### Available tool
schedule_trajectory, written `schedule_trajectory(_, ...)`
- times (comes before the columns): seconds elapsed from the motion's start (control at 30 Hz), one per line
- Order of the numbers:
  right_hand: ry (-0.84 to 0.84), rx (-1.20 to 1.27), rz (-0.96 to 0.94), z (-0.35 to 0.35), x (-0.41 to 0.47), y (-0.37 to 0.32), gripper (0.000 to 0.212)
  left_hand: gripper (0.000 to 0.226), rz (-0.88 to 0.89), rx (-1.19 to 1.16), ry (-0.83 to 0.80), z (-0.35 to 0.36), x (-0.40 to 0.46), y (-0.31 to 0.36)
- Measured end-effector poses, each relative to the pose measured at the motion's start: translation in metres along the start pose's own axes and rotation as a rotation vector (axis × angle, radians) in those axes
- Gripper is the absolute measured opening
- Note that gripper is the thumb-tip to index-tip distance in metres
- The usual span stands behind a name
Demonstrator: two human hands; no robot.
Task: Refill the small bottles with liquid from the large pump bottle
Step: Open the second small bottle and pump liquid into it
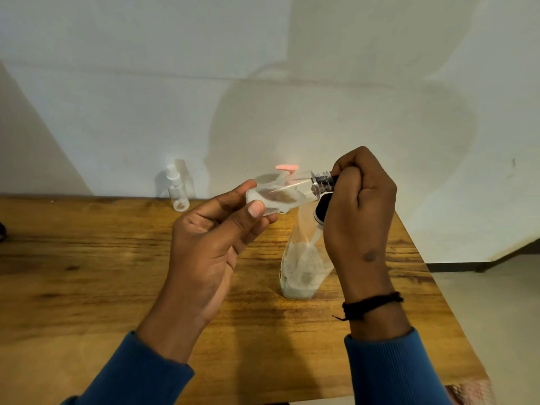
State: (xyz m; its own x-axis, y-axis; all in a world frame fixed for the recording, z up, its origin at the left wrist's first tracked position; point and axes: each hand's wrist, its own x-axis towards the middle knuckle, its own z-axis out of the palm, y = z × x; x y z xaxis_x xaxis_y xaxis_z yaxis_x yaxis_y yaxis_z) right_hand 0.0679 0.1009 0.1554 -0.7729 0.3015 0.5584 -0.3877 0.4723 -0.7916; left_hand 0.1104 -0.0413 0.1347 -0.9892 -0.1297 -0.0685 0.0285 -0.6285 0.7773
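Nearest camera: two blue sleeves [140,372], one at bottom left, one at bottom right, forearms reaching up over a wooden table [87,258].

Left hand [210,244], palm toward camera, thumb and fingers curled round the base end of a small clear bottle [280,194], held sideways in the air above the table, neck pointing right.

Right hand [359,206], clenched round something dark at the bottle's threaded neck [321,181], prob. a cap or sprayer top; mostly hidden by fingers, can't tell which. Black cord bracelet [371,305] on right wrist.

Large clear bottle [304,267] upright on table, just below and behind the hands, between the two wrists. Pale liquid low in the bottom, tube visible inside. Pink pump head [287,168] showing above the small bottle, partly seen through it.

Far left, at the table's back edge against the white wall [263,68]: another small clear bottle w/ white spray top [176,190], upright, well apart from the hands. A second clear container just behind it, blurred.

Shadows of arms and bottles on wall.
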Motion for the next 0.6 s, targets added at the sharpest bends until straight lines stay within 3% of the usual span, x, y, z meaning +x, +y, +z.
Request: schedule_trajectory(0.6, -0.029, 0.013, -0.016, -0.0015, 0.0023, -0.001, 0.021, 0.041, -0.007, -0.008, 0.001, -0.0009, -0.0008, 0.0004)
